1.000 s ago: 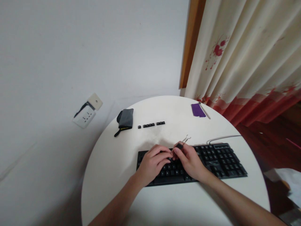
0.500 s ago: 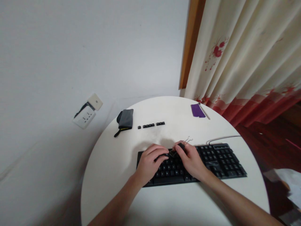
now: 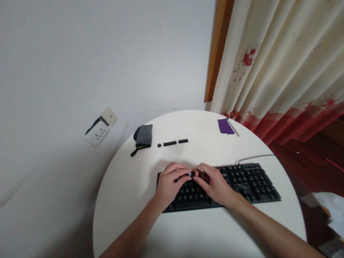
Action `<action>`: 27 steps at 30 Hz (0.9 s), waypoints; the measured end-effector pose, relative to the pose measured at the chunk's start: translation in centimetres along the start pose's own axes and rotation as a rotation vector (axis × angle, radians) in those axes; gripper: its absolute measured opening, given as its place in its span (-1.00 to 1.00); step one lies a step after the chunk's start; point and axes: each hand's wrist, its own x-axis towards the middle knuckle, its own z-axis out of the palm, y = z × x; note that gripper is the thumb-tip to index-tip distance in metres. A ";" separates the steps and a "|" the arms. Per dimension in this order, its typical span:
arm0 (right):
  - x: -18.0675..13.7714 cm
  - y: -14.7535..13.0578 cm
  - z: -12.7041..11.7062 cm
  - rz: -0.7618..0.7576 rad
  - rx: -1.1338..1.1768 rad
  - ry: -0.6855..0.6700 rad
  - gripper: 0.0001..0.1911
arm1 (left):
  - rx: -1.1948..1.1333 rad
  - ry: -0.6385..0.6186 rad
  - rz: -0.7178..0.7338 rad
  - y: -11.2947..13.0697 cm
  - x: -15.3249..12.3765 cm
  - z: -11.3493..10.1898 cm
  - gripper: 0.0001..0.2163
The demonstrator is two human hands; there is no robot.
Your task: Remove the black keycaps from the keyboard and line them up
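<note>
A black keyboard (image 3: pixel 242 182) lies on a round white table (image 3: pixel 129 186). Both my hands are over its left half, fingertips meeting. My left hand (image 3: pixel 170 184) is curled, with thumb and fingers pinched on a small black keycap (image 3: pixel 191 174). My right hand (image 3: pixel 215 184) is closed round a wire keycap puller (image 3: pixel 202 175), mostly hidden in the palm, its tip at the keycap. A row of several loose black keycaps (image 3: pixel 173 143) lies on the table beyond the keyboard.
A grey and black pouch (image 3: pixel 143 138) lies at the table's far left. A purple cloth (image 3: pixel 225 126) and a thin stick (image 3: pixel 233 127) are at the far right. The keyboard's cable (image 3: pixel 254 157) runs off right. A wall socket (image 3: pixel 98 130) and curtain (image 3: pixel 282 64) stand behind.
The wire puller, raised with its loops showing above my right hand, has come down into the hand. Both hands have drawn together and my left fingers now pinch a keycap.
</note>
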 end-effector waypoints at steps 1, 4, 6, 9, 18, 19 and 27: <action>0.0 0.0 0.0 -0.004 0.003 -0.001 -0.97 | -0.007 -0.005 0.002 0.0 0.0 0.0 -0.88; 0.0 0.0 0.0 -0.017 -0.007 -0.006 -0.94 | -0.028 -0.024 0.015 0.0 0.0 0.0 -0.89; 0.1 0.0 0.0 -0.027 -0.022 -0.009 -0.94 | -0.037 -0.034 0.026 0.0 0.0 0.0 -0.89; 0.1 0.0 -0.1 -0.042 -0.038 -0.015 -0.93 | -0.043 -0.037 0.035 0.1 0.1 0.1 -0.89; 0.3 0.0 -0.1 0.011 -0.024 0.063 -0.96 | 0.013 0.026 0.004 0.0 0.0 -0.2 -0.79; 0.4 0.0 -0.3 0.029 -0.018 0.094 -0.93 | 0.026 0.048 0.002 0.0 0.0 -0.3 -0.77; 5.7 2.6 -4.1 0.110 -0.183 0.346 -0.79 | 0.001 0.113 -0.049 -0.6 0.1 -0.7 -0.86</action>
